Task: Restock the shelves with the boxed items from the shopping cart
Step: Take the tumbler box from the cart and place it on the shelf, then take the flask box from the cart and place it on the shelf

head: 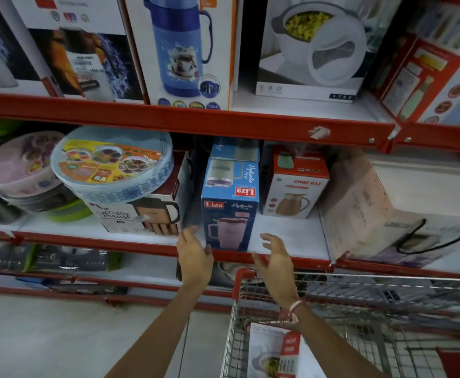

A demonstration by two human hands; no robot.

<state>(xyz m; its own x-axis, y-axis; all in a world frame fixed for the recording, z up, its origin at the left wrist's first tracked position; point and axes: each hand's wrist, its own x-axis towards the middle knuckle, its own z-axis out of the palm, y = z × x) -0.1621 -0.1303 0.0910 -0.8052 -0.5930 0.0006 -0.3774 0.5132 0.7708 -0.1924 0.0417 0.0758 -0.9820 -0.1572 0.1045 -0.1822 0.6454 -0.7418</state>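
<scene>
A blue Liza jug box (230, 214) stands upright at the front of the middle shelf (291, 236), with another blue box behind it. My left hand (194, 257) hovers open just left of the box's lower corner, fingertips near it. My right hand (275, 266) is open a little to the right of the box, apart from it, palm facing left. Below, the wire shopping cart (359, 301) holds a white boxed item (275, 353) with a red label.
A white Good Day kettle box (294, 186) sits right of the blue box. A round spice tray (111, 162) rests on a mug box (141, 211) to the left. A large pale box (373, 211) with a black cord stands at the right. Flask boxes fill the top shelf.
</scene>
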